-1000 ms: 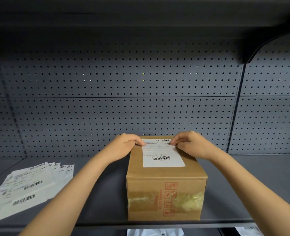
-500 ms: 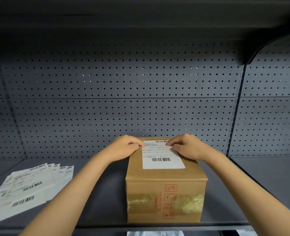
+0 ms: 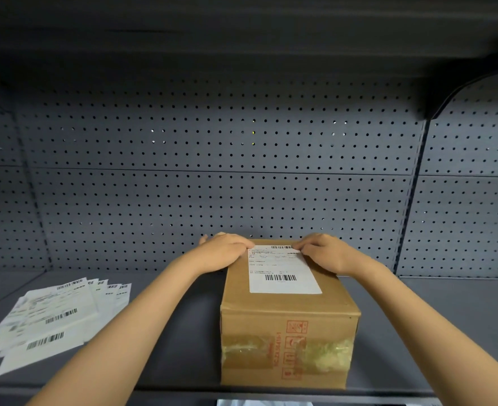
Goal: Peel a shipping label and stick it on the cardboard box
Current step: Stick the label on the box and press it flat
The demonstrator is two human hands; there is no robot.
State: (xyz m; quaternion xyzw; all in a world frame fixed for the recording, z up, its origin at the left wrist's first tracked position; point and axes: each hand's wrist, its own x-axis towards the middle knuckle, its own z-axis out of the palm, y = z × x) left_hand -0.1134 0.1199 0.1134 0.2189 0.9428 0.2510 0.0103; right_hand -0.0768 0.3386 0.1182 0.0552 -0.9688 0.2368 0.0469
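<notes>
A brown cardboard box (image 3: 288, 341) with red print and old tape on its front stands on the grey shelf. A white shipping label (image 3: 282, 273) with barcodes lies flat on the box top. My left hand (image 3: 227, 252) rests at the label's far left corner, fingertips pressing on its edge. My right hand (image 3: 325, 253) presses the label's far right corner. Both hands lie palm down with fingers together; neither grips anything.
A fanned stack of label sheets (image 3: 48, 320) lies on the shelf (image 3: 171, 347) at the left. A perforated grey back panel (image 3: 212, 186) stands close behind the box. Another shelf hangs overhead. Something white shows below the shelf's front edge.
The left hand has flattened and spread out over the box's far left corner. The right hand has slid slightly along the label's far edge. Box and label stay in place.
</notes>
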